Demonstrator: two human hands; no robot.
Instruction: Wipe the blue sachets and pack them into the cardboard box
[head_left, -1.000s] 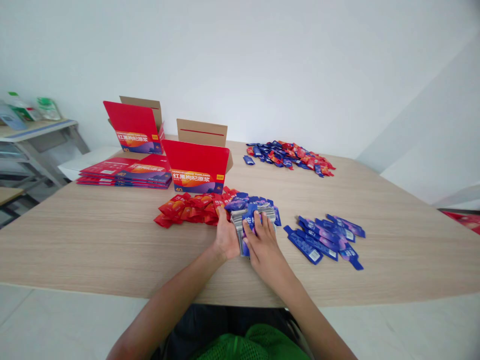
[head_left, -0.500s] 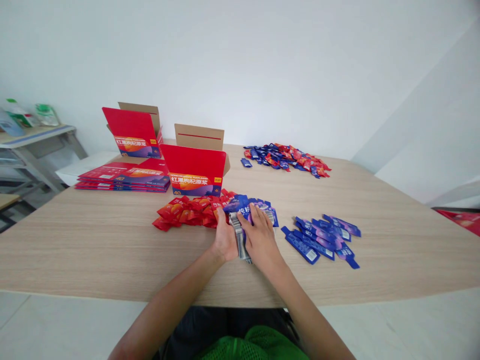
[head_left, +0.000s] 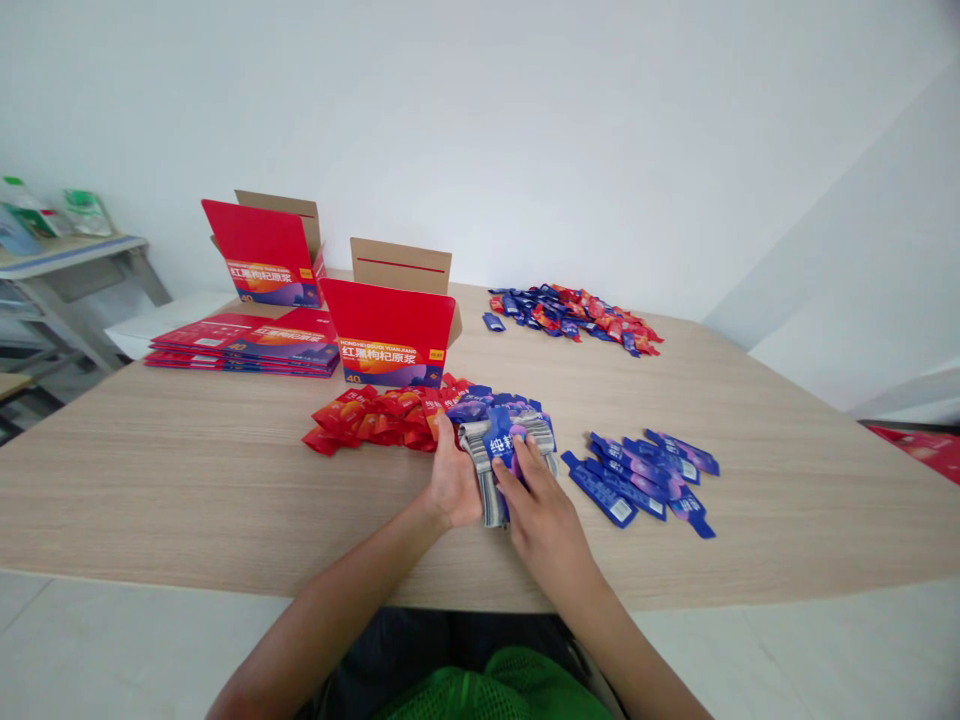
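My left hand (head_left: 454,482) holds a folded grey-and-white striped cloth (head_left: 490,500) from its left side, thumb up along the edge. On top of the cloth lies a blue sachet (head_left: 500,438) with white lettering and a necked top end. The fingers of my right hand (head_left: 546,508) are closed together and press the sachet against the cloth. Just beyond my hands are more blue sachets (head_left: 525,403), partly hidden by the cloth. A pile of red sachets (head_left: 379,418) lies to the left of them.
Two open red cartons (head_left: 390,335) (head_left: 262,250) stand at the back left, beside a stack of flattened cartons (head_left: 247,345). Several blue sachets (head_left: 645,475) lie on the right. A mixed red and blue heap (head_left: 574,315) lies near the wall on the wooden table (head_left: 225,500).
My right hand has slid down and to the right, uncovering the blue sachet's top and more of the cloth. My left hand keeps its hold. The view has shifted slightly.
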